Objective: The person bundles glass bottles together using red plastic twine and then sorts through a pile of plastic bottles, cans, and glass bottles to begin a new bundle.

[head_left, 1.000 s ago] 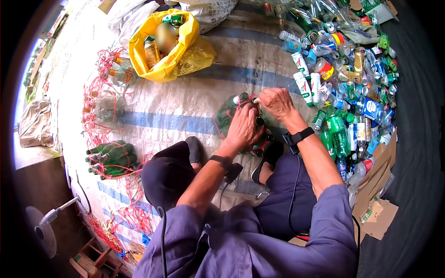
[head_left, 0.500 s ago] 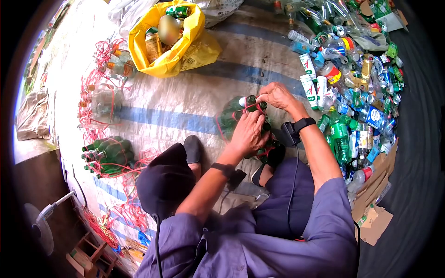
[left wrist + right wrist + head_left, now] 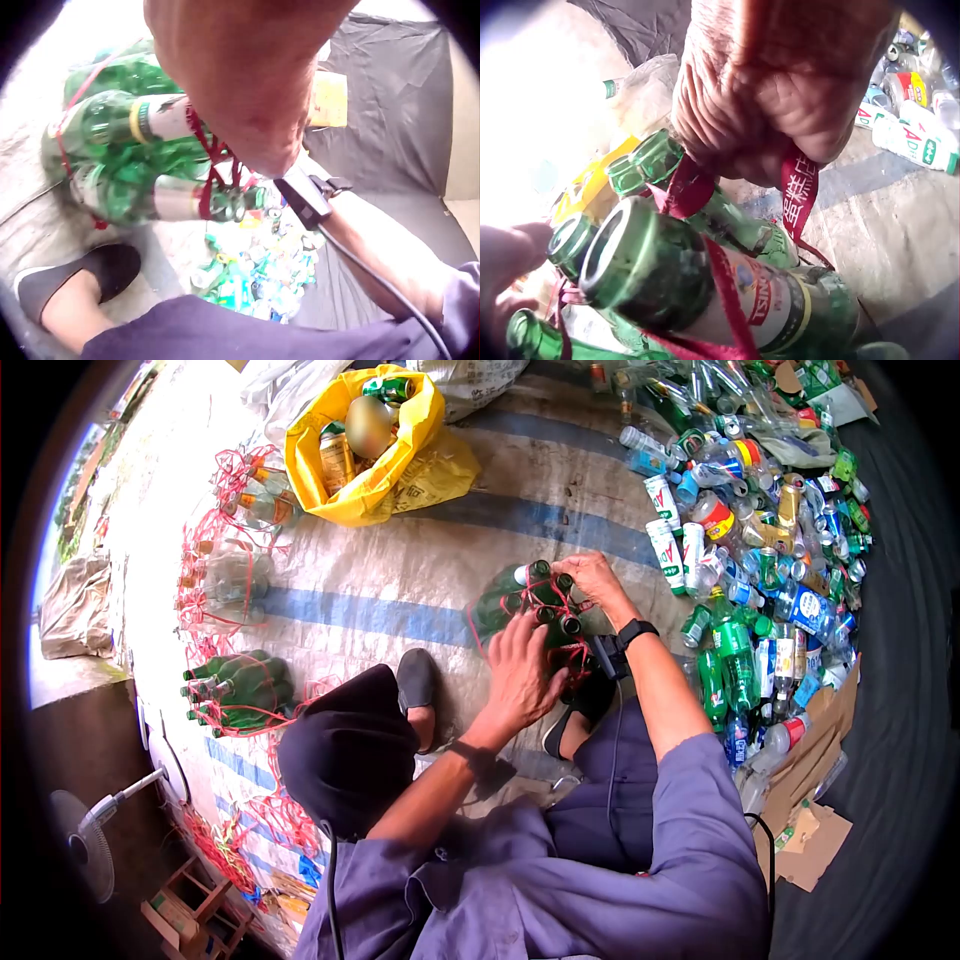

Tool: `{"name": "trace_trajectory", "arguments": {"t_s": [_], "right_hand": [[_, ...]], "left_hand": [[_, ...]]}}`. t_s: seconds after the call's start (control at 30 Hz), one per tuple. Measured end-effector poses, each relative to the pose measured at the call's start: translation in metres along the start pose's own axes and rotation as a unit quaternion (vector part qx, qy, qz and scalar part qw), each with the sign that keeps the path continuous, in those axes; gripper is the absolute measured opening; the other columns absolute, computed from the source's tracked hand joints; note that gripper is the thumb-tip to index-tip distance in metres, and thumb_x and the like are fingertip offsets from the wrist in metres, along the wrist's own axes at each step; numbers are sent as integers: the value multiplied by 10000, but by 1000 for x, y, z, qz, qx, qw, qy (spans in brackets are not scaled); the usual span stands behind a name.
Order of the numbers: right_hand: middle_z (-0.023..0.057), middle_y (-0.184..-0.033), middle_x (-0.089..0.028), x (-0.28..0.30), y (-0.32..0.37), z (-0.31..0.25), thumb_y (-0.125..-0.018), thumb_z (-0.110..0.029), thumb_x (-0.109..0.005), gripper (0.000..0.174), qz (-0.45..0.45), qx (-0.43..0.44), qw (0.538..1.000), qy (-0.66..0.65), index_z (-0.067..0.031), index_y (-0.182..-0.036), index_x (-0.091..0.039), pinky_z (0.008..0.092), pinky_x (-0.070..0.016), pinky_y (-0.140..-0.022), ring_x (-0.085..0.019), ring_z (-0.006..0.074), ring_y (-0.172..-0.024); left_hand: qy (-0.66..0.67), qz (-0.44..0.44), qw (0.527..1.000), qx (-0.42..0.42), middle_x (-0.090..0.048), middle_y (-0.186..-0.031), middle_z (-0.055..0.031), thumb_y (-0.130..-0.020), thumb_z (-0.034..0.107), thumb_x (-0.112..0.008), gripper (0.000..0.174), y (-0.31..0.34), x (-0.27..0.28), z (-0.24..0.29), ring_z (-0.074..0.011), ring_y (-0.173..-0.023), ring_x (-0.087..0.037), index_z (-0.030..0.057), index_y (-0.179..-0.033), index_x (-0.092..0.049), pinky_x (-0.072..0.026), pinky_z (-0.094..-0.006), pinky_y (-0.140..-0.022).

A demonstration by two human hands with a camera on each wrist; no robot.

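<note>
Several green glass bottles (image 3: 495,607) lie bundled between the person's feet, their necks pointing to the right and towards the body. Red printed ribbon (image 3: 800,196) winds around the necks and the bodies of the bottles. My right hand (image 3: 592,577) pinches the ribbon at the far side of the necks; in the right wrist view a strip with white characters comes out of its curled fingers. My left hand (image 3: 520,678) lies at the near side of the bundle, fingers fairly straight and spread, fingertips at the bottle necks (image 3: 649,262). In the left wrist view that hand hides part of the necks.
A heap of cans and plastic bottles (image 3: 735,645) spreads along the right. A yellow bag (image 3: 430,435) with cans stands at the far left. Tied bottle bundles (image 3: 250,690) and loose red ribbon (image 3: 280,820) lie at the left. A fan (image 3: 85,840) stands at lower left.
My left hand has drawn back from the top of the necks towards the body and its fingers have straightened, so more bottle mouths show. The right hand stays at the ribbon.
</note>
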State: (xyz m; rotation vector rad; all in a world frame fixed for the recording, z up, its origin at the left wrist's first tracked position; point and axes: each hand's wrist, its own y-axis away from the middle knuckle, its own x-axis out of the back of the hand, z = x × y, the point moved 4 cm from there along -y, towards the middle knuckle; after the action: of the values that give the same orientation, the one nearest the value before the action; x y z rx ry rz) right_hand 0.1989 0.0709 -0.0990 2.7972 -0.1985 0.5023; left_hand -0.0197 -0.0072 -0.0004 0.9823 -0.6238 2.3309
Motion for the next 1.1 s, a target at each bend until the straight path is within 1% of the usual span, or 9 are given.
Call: {"name": "trace_trajectory", "arguments": {"t_s": [0.13,0.23,0.3,0.4,0.6,0.73,0.77,0.9,1.1], "right_hand": [[65,-669,-682,-4,4,-2,-882,-337,-688,320,28,-14,999,-18,-29,-820,-743,331,-519,-604,-625,142,-621],[108,-774,-726,-3,7,-6,-883,-309,-685,305,36,-37,997,51,-12,-870,-753,312,-493,-707,-629,132,-703],[148,-754,-700,-3,8,-5,-888,-331,-670,333,40,-46,994,86,-7,-862,-744,323,-488,-690,-626,146,-677],[151,-685,-664,-1,8,-5,-893,-348,-659,355,53,42,993,96,-6,-815,-715,366,-513,-667,-666,187,-663],[221,-749,-649,7,45,-16,-894,-311,-635,332,106,36,989,97,5,-822,-704,404,-490,-681,-662,305,-680],[241,-699,-610,5,79,14,-874,-269,-628,290,208,47,970,115,1,-793,-697,439,-475,-641,-614,386,-647],[241,-699,-610,5,87,29,-874,-269,-628,290,209,45,970,113,1,-793,-697,439,-475,-641,-614,386,-647],[250,-623,-539,-14,155,26,-895,-291,-654,387,318,25,922,221,19,-670,-599,460,-416,-562,-516,446,-578],[219,-564,-487,-72,224,29,-952,-303,-613,409,419,9,895,153,2,-680,-607,450,-370,-493,-455,363,-484]], "left_hand": [[-32,-11,998,49,-354,-1431,-246,-730,334,-761,838,41,7,-11,-418,-1328,-334,22,-1396,-360,-259,-544,-1062],[13,29,995,90,-413,-1381,-267,-750,375,-753,841,54,6,-23,-423,-1259,-416,64,-1424,-357,-302,-563,-1020],[102,-17,974,199,-518,-1288,-239,-785,373,-735,708,64,-3,-34,-405,-1187,-496,89,-1367,-451,-372,-538,-975],[105,-118,960,231,-594,-1178,-190,-810,346,-724,559,70,-10,-34,-381,-1125,-541,84,-1267,-538,-428,-488,-926],[98,-71,962,243,-627,-1094,-154,-798,324,-742,468,82,-8,-51,-358,-1046,-573,88,-1177,-601,-464,-444,-879],[137,-75,932,328,-695,-1007,-134,-797,340,-750,443,83,20,-70,-289,-902,-672,86,-1144,-644,-510,-398,-827],[144,-44,941,303,-722,-869,-134,-834,312,-761,475,89,11,-90,-218,-800,-693,48,-1201,-618,-527,-330,-721],[261,0,923,284,-731,-821,-119,-845,302,-750,437,58,36,-117,-144,-688,-673,-6,-1140,-658,-524,-287,-611],[250,12,919,303,-726,-783,-78,-812,279,-784,333,6,44,-131,-133,-723,-679,-25,-939,-738,-524,-278,-660]]}}
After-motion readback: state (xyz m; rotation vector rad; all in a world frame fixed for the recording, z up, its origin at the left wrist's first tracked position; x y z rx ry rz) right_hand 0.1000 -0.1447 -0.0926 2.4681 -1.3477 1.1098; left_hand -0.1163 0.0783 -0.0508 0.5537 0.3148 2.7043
